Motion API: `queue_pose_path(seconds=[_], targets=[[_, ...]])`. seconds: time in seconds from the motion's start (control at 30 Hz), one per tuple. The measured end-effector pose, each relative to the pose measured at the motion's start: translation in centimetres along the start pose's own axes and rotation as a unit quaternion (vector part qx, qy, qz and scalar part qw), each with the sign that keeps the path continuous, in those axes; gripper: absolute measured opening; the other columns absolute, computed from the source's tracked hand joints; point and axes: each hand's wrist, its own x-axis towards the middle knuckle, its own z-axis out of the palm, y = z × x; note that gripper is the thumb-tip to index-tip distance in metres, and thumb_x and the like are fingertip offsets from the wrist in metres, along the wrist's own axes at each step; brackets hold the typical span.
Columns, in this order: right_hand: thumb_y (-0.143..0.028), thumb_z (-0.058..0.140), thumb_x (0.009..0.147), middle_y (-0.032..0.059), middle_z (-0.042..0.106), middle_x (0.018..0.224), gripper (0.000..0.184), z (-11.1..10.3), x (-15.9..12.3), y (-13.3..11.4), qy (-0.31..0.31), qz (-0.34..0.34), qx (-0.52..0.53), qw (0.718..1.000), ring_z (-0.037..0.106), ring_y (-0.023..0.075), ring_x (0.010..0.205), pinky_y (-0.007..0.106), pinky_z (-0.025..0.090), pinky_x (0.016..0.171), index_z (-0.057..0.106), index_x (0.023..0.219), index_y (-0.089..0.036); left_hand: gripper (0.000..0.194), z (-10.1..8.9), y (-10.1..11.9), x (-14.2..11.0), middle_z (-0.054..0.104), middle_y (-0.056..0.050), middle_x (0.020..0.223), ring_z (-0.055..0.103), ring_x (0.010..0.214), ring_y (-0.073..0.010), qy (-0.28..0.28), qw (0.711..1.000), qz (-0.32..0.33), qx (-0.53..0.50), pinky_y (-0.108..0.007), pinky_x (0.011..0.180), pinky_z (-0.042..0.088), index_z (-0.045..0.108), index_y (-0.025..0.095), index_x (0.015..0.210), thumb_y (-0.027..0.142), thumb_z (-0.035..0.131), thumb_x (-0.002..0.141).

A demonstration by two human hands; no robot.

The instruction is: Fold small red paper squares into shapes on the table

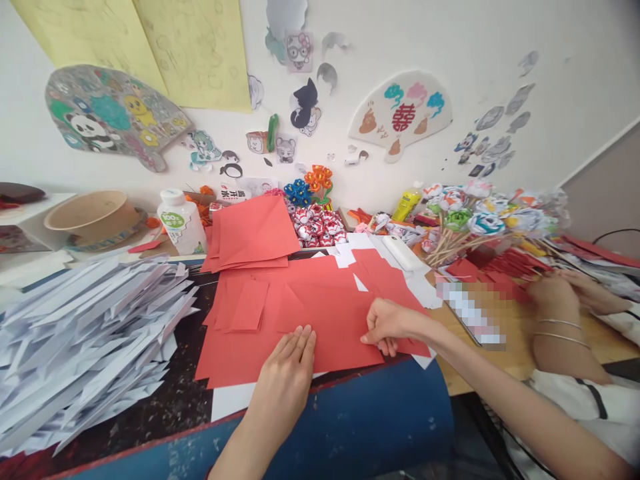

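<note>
Large sheets of red paper (325, 293) lie in front of me on the table. My left hand (290, 363) rests flat on their near edge, fingers stretched out side by side. My right hand (387, 327) is closed in a pinch at the right part of the red paper, thumb against the bent fingers. A small folded red piece (249, 305) lies on the left of the sheets. Behind them is a stack of red sheets (257, 230). More red strips (387, 277) lie on white paper beyond my right hand.
A big heap of folded white paper strips (95, 340) covers the left side. Behind stand a white bottle (183, 223) and a round bowl (93, 217). Paper flowers on sticks (480, 220) lie at the back right. Another person's hand (555, 293) works at the right.
</note>
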Motion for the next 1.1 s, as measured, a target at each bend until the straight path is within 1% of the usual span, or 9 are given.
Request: queue_pose_path(seconds=[0.4,0.5,0.53,0.6,0.67,0.83,0.9,1.0,1.1], targets=[[-0.052,0.076,0.060,0.0053,0.065,0.045,0.044,-1.4,-2.2,2.5,0.041,0.019,-0.042,0.998,0.057,0.0122,0.036,0.020,0.045,0.037,0.053,0.047,-0.016,0.051,-0.7,-0.3,0.9,0.058,-0.021,0.129,0.058,0.117,-0.0288,-0.036,0.998,0.030,0.042,-0.042,0.093,0.049,0.053,0.003,0.125,-0.007,0.035,0.078],[-0.057,0.075,0.060,0.0048,0.064,0.046,0.048,-1.7,-2.6,3.0,0.040,0.008,-0.062,0.997,0.057,0.0126,0.037,0.020,0.043,0.037,0.052,0.049,-0.017,0.027,-1.7,-0.4,2.9,0.070,-0.018,0.101,0.067,0.090,-0.0269,-0.067,0.995,0.049,0.060,-0.039,0.079,0.052,0.062,0.006,0.103,0.001,0.042,0.086],[-0.059,0.074,0.060,0.0048,0.064,0.046,0.049,-1.9,-2.8,3.1,0.036,0.005,-0.066,0.997,0.057,0.0126,0.037,0.020,0.042,0.036,0.052,0.050,-0.017,0.018,-2.0,-0.5,3.7,0.070,-0.015,0.086,0.067,0.079,-0.0258,-0.079,0.994,0.054,0.060,-0.038,0.072,0.051,0.063,0.008,0.093,0.008,0.046,0.089],[-0.062,0.071,0.062,0.0053,0.065,0.049,0.051,-2.2,-3.3,3.0,0.025,-0.006,-0.067,0.997,0.056,0.0123,0.037,0.020,0.041,0.037,0.052,0.054,-0.016,0.013,-2.5,-0.6,5.1,0.065,-0.011,0.078,0.062,0.074,-0.0253,-0.078,0.992,0.085,0.054,-0.039,0.069,0.049,0.062,0.011,0.087,0.021,0.054,0.089],[-0.065,0.067,0.067,0.0061,0.066,0.054,0.051,-2.7,-4.0,2.6,0.036,-0.035,-0.059,0.997,0.057,0.0125,0.041,0.021,0.042,0.040,0.056,0.060,-0.015,0.013,-2.6,-0.9,5.9,0.061,-0.009,0.078,0.059,0.073,-0.0248,-0.072,0.989,0.117,0.054,-0.037,0.066,0.046,0.060,0.012,0.087,0.024,0.056,0.089],[-0.059,0.057,0.079,0.0086,0.070,0.076,0.045,-4.1,-5.8,0.2,0.165,-0.166,-0.053,0.971,0.065,0.0183,0.070,0.027,0.050,0.066,0.065,0.081,-0.015,0.019,-2.1,-1.4,6.0,0.059,-0.008,0.080,0.056,0.071,-0.0212,-0.058,0.975,0.202,0.070,-0.034,0.061,0.039,0.057,0.011,0.089,0.002,0.041,0.090],[-0.056,0.055,0.083,0.0090,0.070,0.084,0.042,-4.4,-6.3,-0.9,0.200,-0.208,-0.059,0.956,0.064,0.0191,0.077,0.029,0.049,0.073,0.066,0.087,-0.015,0.016,-1.9,-1.5,6.0,0.060,-0.010,0.083,0.056,0.075,-0.0222,-0.054,0.975,0.205,0.067,-0.035,0.064,0.039,0.057,0.011,0.093,0.009,0.041,0.093],[-0.053,0.052,0.085,0.0089,0.069,0.088,0.040,-4.4,-6.8,-2.6,0.204,-0.253,-0.063,0.944,0.064,0.0196,0.081,0.030,0.048,0.077,0.067,0.091,-0.016,0.024,-1.7,-1.6,6.2,0.061,-0.014,0.093,0.057,0.083,-0.0251,-0.046,0.982,0.169,0.077,-0.038,0.070,0.041,0.056,0.008,0.102,0.029,0.044,0.095],[-0.052,0.053,0.086,0.0085,0.069,0.091,0.039,-4.2,-6.9,-4.2,0.198,-0.284,-0.070,0.936,0.064,0.0201,0.084,0.031,0.047,0.080,0.067,0.093,-0.016,0.018,-1.4,-1.8,6.4,0.062,-0.013,0.093,0.058,0.081,-0.0228,-0.048,0.977,0.191,0.083,-0.036,0.069,0.041,0.056,0.009,0.101,0.016,0.040,0.095]])
